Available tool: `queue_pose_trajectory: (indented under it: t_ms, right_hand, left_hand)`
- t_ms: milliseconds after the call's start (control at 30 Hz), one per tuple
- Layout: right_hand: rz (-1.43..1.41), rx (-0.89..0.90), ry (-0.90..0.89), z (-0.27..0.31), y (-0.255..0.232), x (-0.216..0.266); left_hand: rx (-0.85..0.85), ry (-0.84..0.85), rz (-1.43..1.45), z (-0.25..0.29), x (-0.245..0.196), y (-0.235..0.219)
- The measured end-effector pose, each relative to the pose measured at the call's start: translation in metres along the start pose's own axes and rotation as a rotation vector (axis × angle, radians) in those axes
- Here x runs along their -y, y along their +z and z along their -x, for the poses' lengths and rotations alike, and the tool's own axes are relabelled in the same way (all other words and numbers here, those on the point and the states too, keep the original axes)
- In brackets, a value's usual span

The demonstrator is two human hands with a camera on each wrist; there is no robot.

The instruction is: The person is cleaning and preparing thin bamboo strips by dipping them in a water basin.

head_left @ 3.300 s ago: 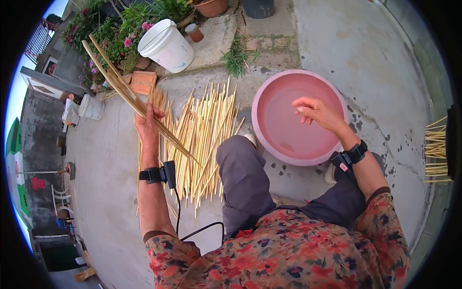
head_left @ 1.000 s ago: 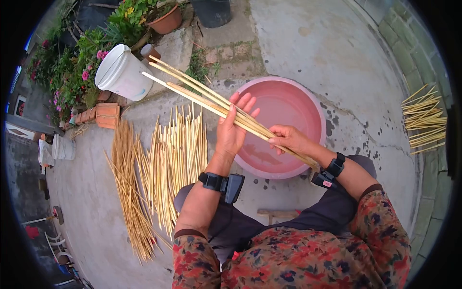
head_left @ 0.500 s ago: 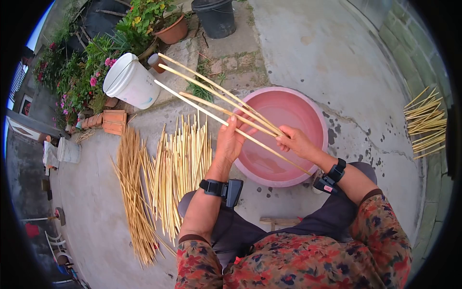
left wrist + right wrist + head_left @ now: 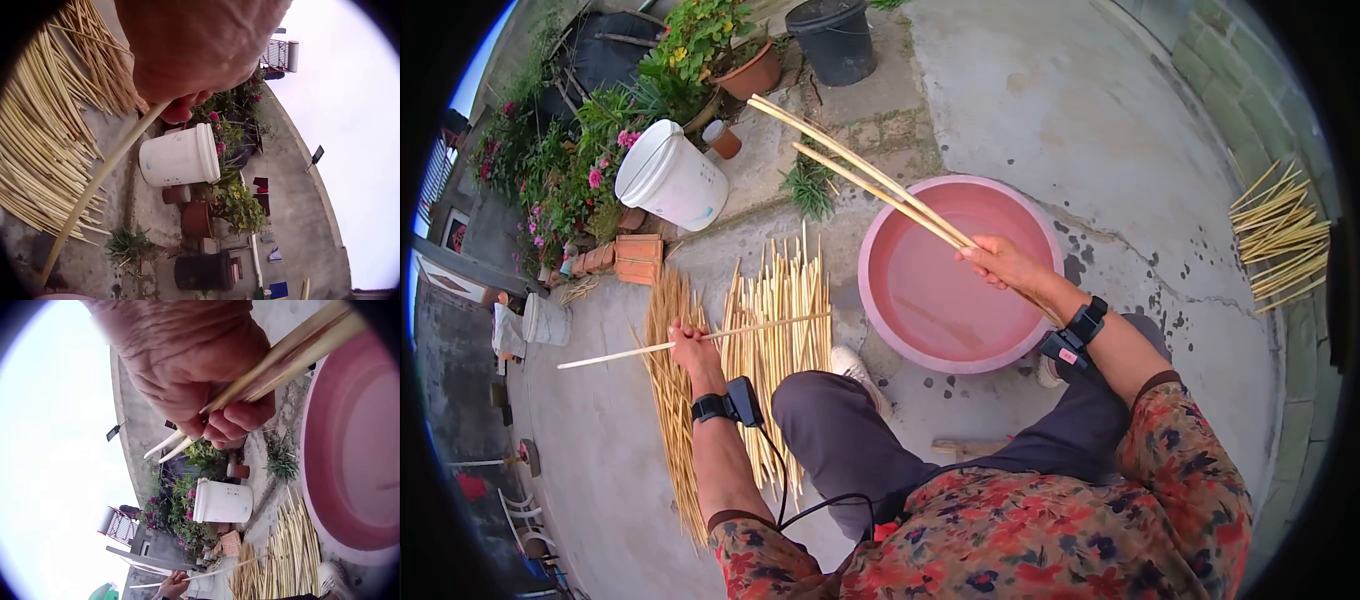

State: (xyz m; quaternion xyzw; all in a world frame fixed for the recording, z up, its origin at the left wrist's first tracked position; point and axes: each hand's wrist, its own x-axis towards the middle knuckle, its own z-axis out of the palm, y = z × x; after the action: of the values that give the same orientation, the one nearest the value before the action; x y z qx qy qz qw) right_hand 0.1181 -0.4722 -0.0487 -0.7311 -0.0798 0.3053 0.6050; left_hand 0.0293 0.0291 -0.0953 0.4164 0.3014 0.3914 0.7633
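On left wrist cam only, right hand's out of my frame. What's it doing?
Observer: The right hand is gripping some cut stalks, their far ends angled away from the person.

Operator: Copy. My stalk disappears behind the hand. Does it end there?

Observer: No. Per the head view, the single stalk comes out the other side of the left hand, with its pale end pointing off to the person's left.

Operator: And the pink sliver at my bottom edge?

Observer: Rim of a round pink tub; the head view shows it whole, standing on the concrete.
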Motion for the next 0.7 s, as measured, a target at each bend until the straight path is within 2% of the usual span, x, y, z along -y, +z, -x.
queue_pose_trajectory:
  t_ms: [33,100,133,200,267,333,400,467,533,567,600,667,700]
  right_hand:
    - [-0.004,0.006,-0.005,-0.001,0.005,-0.003]
    - [0.034,0.01,0.032,0.001,0.01,-0.009]
    - [0.074,-0.019,0.045,0.0,0.007,-0.01]
    - [0.123,0.001,0.082,0.001,0.008,-0.017]
    - [0.179,0.017,0.113,0.004,0.006,-0.024]
    - [0.153,-0.005,0.185,0.002,0.008,-0.031]
    - [0.189,0.002,0.19,-0.003,0.011,-0.028]
    - [0.227,-0.032,0.198,-0.009,0.007,-0.028]
    - [0.186,-0.034,0.229,-0.007,0.012,-0.035]
    - [0.191,-0.03,0.231,-0.007,0.012,-0.036]
    - [0.204,-0.033,0.241,-0.008,0.014,-0.038]
    - [0.217,-0.046,0.249,-0.011,0.013,-0.039]
    - [0.219,-0.037,0.243,-0.012,0.014,-0.039]
  left_hand:
    - [-0.03,-0.005,-0.013,-0.007,-0.008,-0.021]
    - [-0.063,0.138,-0.429,-0.014,-0.019,-0.064]
    - [-0.1,0.135,-0.434,-0.009,-0.018,-0.077]
    - [-0.023,0.081,-0.866,0.002,-0.003,-0.098]
    - [0.099,0.016,-0.959,0.018,0.027,-0.117]
    - [0.063,-0.118,-1.11,0.035,0.065,-0.129]
    - [0.233,-0.137,-1.238,0.022,0.128,-0.182]
    - [0.269,-0.218,-1.273,0.029,0.171,-0.187]
    - [0.406,-0.223,-1.434,0.036,0.184,-0.202]
    - [0.401,-0.28,-1.399,0.038,0.191,-0.207]
    - [0.397,-0.28,-1.399,0.043,0.184,-0.198]
    - [0.522,-0.108,-1.522,0.058,0.159,-0.163]
    - [0.526,-0.245,-1.489,0.053,0.158,-0.158]
